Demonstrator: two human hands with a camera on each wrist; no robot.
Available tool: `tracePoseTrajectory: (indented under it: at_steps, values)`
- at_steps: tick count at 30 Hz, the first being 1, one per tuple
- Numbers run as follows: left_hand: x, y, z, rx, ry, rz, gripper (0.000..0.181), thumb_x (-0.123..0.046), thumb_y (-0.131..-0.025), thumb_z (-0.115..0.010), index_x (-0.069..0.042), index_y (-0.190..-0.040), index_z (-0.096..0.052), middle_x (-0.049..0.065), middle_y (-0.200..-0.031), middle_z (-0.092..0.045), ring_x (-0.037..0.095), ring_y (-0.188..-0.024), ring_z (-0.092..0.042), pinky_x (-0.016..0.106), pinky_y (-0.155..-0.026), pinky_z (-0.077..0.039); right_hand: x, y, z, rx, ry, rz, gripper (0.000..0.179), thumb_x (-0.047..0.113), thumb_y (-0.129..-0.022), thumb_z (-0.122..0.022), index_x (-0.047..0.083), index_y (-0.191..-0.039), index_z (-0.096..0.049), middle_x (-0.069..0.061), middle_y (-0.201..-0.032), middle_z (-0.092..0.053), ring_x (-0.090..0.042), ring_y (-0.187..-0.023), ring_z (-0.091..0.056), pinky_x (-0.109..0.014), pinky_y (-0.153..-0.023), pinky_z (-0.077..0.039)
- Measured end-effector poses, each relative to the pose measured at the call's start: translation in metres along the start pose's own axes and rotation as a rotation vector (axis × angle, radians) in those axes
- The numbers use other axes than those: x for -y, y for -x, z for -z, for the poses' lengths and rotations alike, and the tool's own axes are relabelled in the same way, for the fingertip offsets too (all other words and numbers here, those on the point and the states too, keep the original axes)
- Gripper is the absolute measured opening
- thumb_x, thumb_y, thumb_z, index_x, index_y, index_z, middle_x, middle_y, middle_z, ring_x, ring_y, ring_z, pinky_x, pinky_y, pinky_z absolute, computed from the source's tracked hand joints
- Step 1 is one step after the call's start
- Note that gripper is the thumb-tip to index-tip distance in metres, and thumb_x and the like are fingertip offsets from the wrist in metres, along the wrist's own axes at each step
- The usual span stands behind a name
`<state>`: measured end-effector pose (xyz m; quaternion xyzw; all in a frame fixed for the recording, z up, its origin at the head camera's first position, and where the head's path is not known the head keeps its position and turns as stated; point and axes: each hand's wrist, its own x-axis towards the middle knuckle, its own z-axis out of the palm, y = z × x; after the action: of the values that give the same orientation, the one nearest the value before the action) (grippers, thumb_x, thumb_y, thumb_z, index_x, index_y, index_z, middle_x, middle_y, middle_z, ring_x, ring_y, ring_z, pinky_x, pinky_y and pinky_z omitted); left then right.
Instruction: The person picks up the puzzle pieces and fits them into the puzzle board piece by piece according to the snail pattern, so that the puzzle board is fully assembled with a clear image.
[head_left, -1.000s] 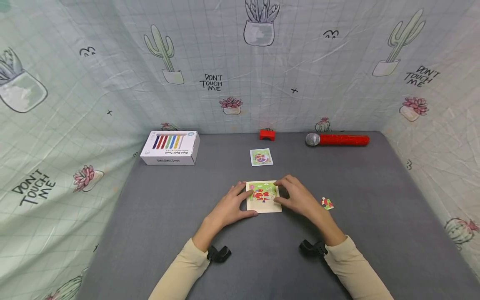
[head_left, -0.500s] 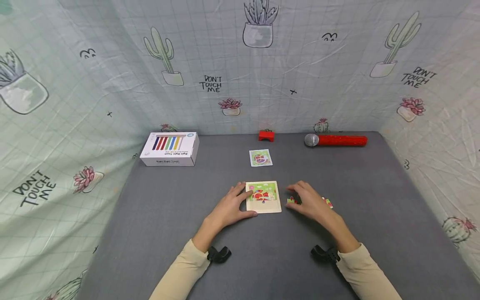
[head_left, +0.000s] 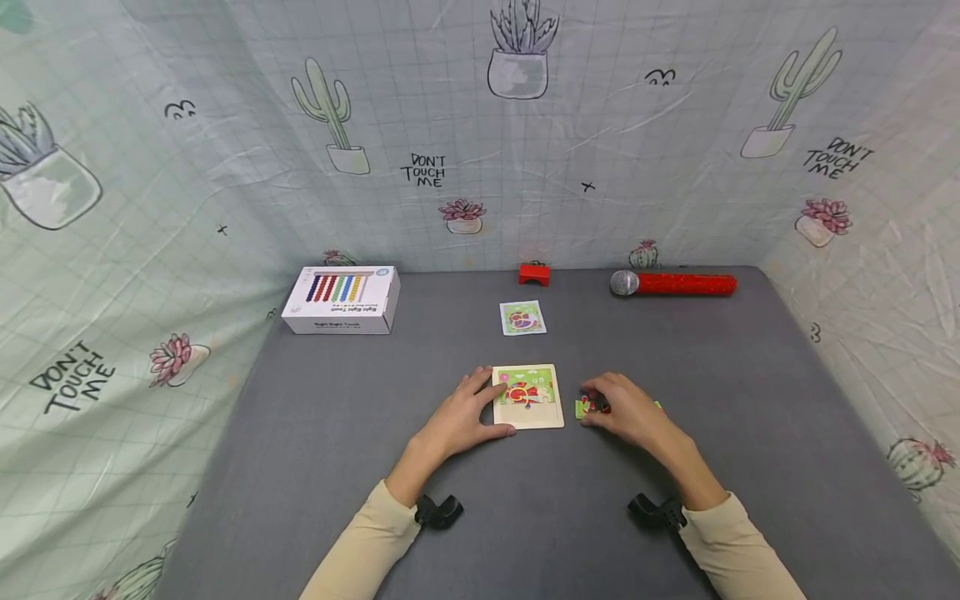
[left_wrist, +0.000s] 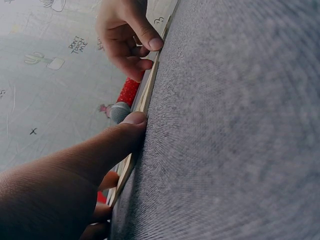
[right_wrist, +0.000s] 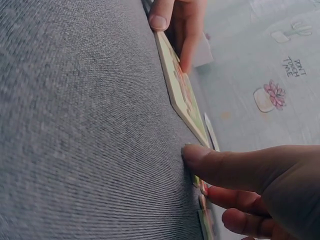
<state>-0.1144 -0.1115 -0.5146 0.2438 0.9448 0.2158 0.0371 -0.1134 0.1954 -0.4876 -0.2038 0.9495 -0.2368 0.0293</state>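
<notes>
Since one second ago, the right hand [head_left: 628, 408] has been shifted off the right edge of the wooden puzzle board [head_left: 528, 419] to a puzzle piece [head_left: 580, 409] on the grey table [head_left: 532, 525], just beside the board. Board and left hand [head_left: 465, 412] left all but unmoved.

Hands: board held by the left, thumb set on the near edge, fingers fanned over the left side and far corner. Piece apparently pinched between right thumb and fingertips; the grip is partly hidden.

Progress, as judged: far part of the board filled with green scenery and a red figure; near strip bare wood, so the lower part is left to be filled. At least two pieces remain outside, counting a second piece [head_left: 659, 405], mostly covered by the right hand. A printed card [head_left: 523, 318] is laid beyond the board.

Lie: board flat, edges roughly squared to the table, bare strip turned toward the person. No clear long axis can be read on the near-square board; that of the pinched piece is hidden.
</notes>
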Motion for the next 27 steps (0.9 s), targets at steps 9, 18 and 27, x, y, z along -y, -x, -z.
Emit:
tracePoseTrajectory:
  at_steps: [9,18,27]
  values:
    - [-0.0002,0.0001,-0.0005,-0.003,-0.008,-0.006,0.077,-0.056,-0.082,-0.077,-0.017,-0.145,-0.055,0.016,-0.16,-0.038,0.032,-0.151,-0.032,0.046,-0.126,-0.028,-0.001,-0.0018,-0.0028,-0.001,0.003,0.011,0.041,0.018,-0.081,-0.084,0.0,-0.116,-0.07,-0.008,-0.098,-0.067,-0.022,-0.092,-0.06,-0.045,-0.082,-0.053]
    - [0.0002,-0.001,-0.0002,-0.012,0.002,-0.008,0.077,-0.056,-0.081,-0.077,-0.016,-0.144,-0.056,0.015,-0.159,-0.039,0.032,-0.151,-0.032,0.046,-0.125,-0.028,-0.0028,-0.003,-0.0015,0.005,-0.03,0.012,0.033,0.015,-0.084,-0.081,0.006,-0.114,-0.071,-0.007,-0.105,-0.07,-0.022,-0.096,-0.061,-0.046,-0.085,-0.053]
    - [0.0024,-0.0024,-0.0017,-0.011,0.004,-0.004,0.079,-0.057,-0.082,-0.077,-0.015,-0.145,-0.054,0.015,-0.16,-0.038,0.031,-0.152,-0.032,0.045,-0.126,-0.028,-0.0027,-0.0045,0.0027,0.0,-0.088,0.038,0.021,0.005,-0.091,-0.071,0.006,-0.112,-0.071,0.0,-0.092,-0.071,-0.008,-0.08,-0.06,-0.031,-0.071,-0.053]
